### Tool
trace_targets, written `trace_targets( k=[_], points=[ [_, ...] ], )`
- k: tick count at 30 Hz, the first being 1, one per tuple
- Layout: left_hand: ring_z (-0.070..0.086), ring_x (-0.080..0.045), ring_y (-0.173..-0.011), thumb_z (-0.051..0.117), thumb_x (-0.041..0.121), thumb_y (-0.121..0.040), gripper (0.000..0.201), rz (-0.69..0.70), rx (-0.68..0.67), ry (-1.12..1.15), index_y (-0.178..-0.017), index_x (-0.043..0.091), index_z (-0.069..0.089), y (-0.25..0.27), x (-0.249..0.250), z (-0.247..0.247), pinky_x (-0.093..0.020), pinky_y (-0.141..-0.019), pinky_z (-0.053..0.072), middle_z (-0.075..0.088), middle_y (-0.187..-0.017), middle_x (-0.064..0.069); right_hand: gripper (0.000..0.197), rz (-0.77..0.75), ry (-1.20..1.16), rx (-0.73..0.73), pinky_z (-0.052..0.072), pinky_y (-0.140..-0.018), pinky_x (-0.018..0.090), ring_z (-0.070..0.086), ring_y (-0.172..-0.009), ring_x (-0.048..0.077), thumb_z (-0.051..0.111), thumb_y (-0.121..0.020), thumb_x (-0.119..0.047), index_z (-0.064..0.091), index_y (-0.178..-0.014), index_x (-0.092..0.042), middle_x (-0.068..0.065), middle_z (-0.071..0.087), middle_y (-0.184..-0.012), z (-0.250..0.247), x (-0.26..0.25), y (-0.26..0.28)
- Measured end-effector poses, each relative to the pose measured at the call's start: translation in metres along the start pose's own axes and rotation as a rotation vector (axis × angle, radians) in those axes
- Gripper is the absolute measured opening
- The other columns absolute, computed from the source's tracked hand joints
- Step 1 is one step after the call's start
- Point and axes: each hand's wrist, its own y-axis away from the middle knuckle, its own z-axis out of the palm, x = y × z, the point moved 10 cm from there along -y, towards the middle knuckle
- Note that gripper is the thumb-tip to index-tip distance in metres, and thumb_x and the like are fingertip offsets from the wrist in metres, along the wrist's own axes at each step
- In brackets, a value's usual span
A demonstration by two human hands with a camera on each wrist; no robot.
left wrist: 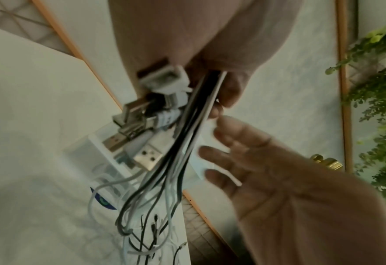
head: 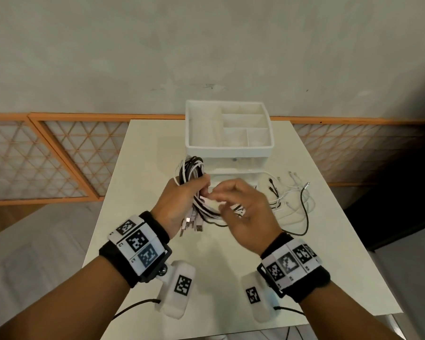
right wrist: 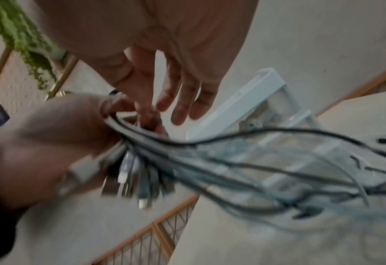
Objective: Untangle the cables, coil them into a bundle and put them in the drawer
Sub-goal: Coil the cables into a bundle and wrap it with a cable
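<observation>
White desk (head: 157, 241), rectangular, seen from above. Behind it, a pale plastered wall (head: 206, 45) bearing a few dark scuff marks. Along the wall's base, orange-framed lattice panels (head: 59, 155) with a diamond-pattern mesh, extending left and right of the desk. A dark area (head: 390, 192) lies to the right of the desk. In the wrist views, trailing green foliage (left wrist: 380, 107), possibly an artificial plant, hangs beside an orange frame; a small brass-coloured object (left wrist: 328, 161), too blurred to identify, appears near it.
</observation>
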Motion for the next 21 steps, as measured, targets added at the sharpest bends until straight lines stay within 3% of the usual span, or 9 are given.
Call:
trace_targets(
  k=[2, 4, 5, 6, 8, 11, 13, 18, 21],
  points=[
    [0.059, -0.021, -0.067, 0.071, 0.022, -0.083, 0.012, 0.031, -0.058, -0.111, -0.078, 0.013, 0.067, 0.003, 0.005, 0.003, -0.037, -0.071, 0.045, 0.059, -0.063, -0.004, 0.043, -0.04, 0.046, 0.086, 0.049, -0.067, 0.023, 0.062, -0.083, 0.013, 0.059, -0.08, 0.006, 0.069, -0.114, -0.018, -0.002, 0.058, -0.116, -0.022, -0.016, -0.013],
    [0.062, -0.028, -0.068, 0.072, 0.013, -0.083, 0.006, 0.057, -0.119, -0.219, -0.085, 0.009, 0.069, 0.008, 0.01, 0.013, -0.041, -0.07, 0.049, 0.065, -0.067, -0.01, 0.059, -0.11, 0.124, -0.008, 0.045, -0.066, 0.013, 0.059, -0.079, 0.011, 0.062, -0.083, 0.005, 0.061, -0.131, -0.028, -0.005, 0.05, -0.131, -0.018, -0.038, -0.028],
    [0.063, -0.037, -0.071, 0.072, 0.009, -0.081, 0.01, 0.073, -0.143, -0.252, -0.089, 0.005, 0.068, 0.011, 0.013, 0.018, -0.047, -0.072, 0.052, 0.067, -0.075, -0.019, 0.061, -0.153, 0.182, -0.093, 0.047, -0.069, 0.014, 0.057, -0.079, 0.007, 0.061, -0.084, 0.003, 0.06, -0.133, -0.033, -0.007, 0.049, -0.135, -0.009, -0.049, -0.033],
    [0.063, -0.046, -0.081, 0.069, 0.005, -0.077, 0.018, 0.089, -0.167, -0.275, -0.095, 0.0, 0.066, 0.013, 0.017, 0.024, -0.054, -0.077, 0.053, 0.067, -0.085, -0.028, 0.058, -0.202, 0.252, -0.159, 0.051, -0.071, 0.022, 0.054, -0.079, 0.001, 0.059, -0.085, 0.001, 0.064, -0.128, -0.036, -0.007, 0.051, -0.134, 0.0, -0.057, -0.036],
    [0.064, -0.049, -0.09, 0.065, 0.002, -0.071, 0.028, 0.095, -0.214, -0.317, -0.098, -0.006, 0.062, 0.015, 0.019, 0.032, -0.055, -0.083, 0.054, 0.065, -0.094, -0.034, 0.048, -0.265, 0.393, -0.213, 0.055, -0.071, 0.037, 0.048, -0.079, -0.003, 0.056, -0.083, -0.003, 0.073, -0.112, -0.037, -0.007, 0.059, -0.121, 0.01, -0.062, -0.04],
    [0.065, -0.028, -0.071, 0.068, 0.003, -0.067, 0.022, 0.054, -0.242, -0.358, -0.088, 0.001, 0.064, 0.018, 0.013, 0.034, -0.038, -0.07, 0.055, 0.066, -0.078, -0.018, 0.041, -0.218, 0.488, -0.238, 0.053, -0.067, 0.038, 0.057, -0.079, 0.013, 0.055, -0.079, -0.008, 0.075, -0.104, -0.033, -0.006, 0.06, -0.103, 0.009, -0.051, -0.045],
    [0.063, -0.019, -0.066, 0.069, 0.005, -0.068, 0.015, 0.033, -0.229, -0.386, -0.083, 0.002, 0.066, 0.019, 0.01, 0.033, -0.032, -0.067, 0.051, 0.065, -0.071, -0.012, 0.032, -0.169, 0.49, -0.227, 0.05, -0.066, 0.033, 0.058, -0.077, 0.016, 0.057, -0.076, -0.011, 0.076, -0.099, -0.023, -0.003, 0.061, -0.095, 0.006, -0.046, -0.048],
    [0.061, -0.009, -0.055, 0.069, -0.004, -0.074, 0.019, 0.082, -0.159, -0.432, -0.075, 0.015, 0.067, 0.017, 0.015, 0.031, -0.02, -0.056, 0.048, 0.066, -0.06, -0.001, 0.01, -0.034, 0.464, -0.162, 0.032, -0.059, 0.008, 0.053, -0.065, 0.011, 0.067, -0.073, -0.012, 0.073, -0.081, -0.01, -0.002, 0.065, -0.073, -0.005, -0.038, -0.05],
    [0.058, -0.007, -0.05, 0.071, 0.003, -0.072, 0.017, 0.112, -0.119, -0.443, -0.065, 0.017, 0.065, 0.018, 0.015, 0.033, -0.019, -0.052, 0.045, 0.065, -0.056, 0.002, 0.006, 0.049, 0.393, -0.141, 0.035, -0.053, 0.012, 0.051, -0.058, 0.014, 0.068, -0.074, -0.011, 0.068, -0.07, -0.007, 0.001, 0.064, -0.062, -0.012, -0.032, -0.051]
  ],
)
